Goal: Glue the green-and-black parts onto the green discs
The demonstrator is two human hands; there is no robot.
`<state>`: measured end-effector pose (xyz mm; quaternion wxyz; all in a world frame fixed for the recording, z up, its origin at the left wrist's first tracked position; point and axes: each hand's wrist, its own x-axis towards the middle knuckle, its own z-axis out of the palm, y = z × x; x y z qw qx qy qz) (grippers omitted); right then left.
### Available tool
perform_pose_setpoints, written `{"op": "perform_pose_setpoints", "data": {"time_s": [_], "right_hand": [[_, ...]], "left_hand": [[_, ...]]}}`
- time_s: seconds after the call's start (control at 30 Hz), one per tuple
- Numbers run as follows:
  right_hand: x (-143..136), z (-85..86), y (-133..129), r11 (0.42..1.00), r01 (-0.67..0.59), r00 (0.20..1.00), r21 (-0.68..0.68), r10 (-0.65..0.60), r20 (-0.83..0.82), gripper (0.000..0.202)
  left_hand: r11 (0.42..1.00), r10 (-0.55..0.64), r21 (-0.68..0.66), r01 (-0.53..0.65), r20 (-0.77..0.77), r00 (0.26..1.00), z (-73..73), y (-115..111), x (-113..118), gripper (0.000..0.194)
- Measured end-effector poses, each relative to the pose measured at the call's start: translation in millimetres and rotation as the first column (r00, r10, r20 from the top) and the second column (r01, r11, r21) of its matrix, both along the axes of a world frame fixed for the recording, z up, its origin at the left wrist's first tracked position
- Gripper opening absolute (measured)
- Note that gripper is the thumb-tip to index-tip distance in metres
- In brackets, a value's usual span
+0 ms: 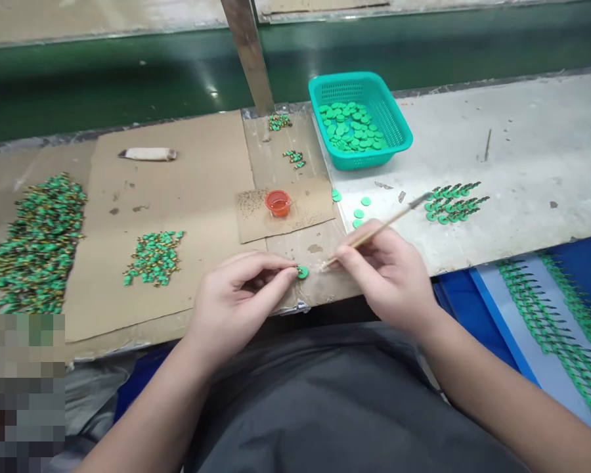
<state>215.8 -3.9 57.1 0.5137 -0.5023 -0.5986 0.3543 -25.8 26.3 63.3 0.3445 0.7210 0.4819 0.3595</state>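
Observation:
My left hand [243, 295] is closed in a pinch at the near edge of the bench, with a small green disc [303, 272] at its fingertips. A tiny dark part shows where the fingers meet the disc. My right hand [389, 272] grips a thin wooden paintbrush [381, 228]. Its dark end points up and away to the right, while its pale lower end is just right of the disc, apart from it. Beyond my hands, a small red cup [278, 203] with liquid stands on a cardboard piece [253, 226]. A few loose green discs [358, 213] lie near my right hand.
A teal basket [398, 141] holds many green discs. Discs with dark stems [456, 203] stand in rows at right. Small green-and-gold pieces form a large heap [34, 246] and a smaller pile [155, 256] at left. A wrapped tool [150, 154] lies on cardboard. Blue trays [502, 322] sit lower right.

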Motion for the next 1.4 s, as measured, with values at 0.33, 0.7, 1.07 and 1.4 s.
{"op": "perform_pose_setpoints", "data": {"time_s": [0.33,0.7,1.07,1.4], "right_hand": [[17.7,-20.4,-27.9,0.998,0.012,0.991,-0.057,-0.019,-0.131,0.015],[17.4,-30.4,-27.4,0.994,-0.052,0.978,-0.097,0.03,-0.208,0.027],[49.8,-26.5,-92.1,0.985,0.159,0.98,-0.07,-0.166,-0.111,0.02],[82.3,-26.2,-120.2,0.953,0.286,0.944,-0.102,-0.298,-0.142,0.02]], "left_hand": [[0.909,-0.004,-0.372,0.186,0.439,0.899,42.4,-1.7,5.1,0.029],[0.866,-0.041,-0.422,0.268,0.472,0.88,47.0,-10.3,10.3,0.052],[0.939,-0.345,-0.001,0.345,0.011,0.939,40.7,49.0,129.7,0.027],[0.823,-0.466,0.207,0.528,-0.285,0.838,48.0,79.5,298.4,0.014]]}}
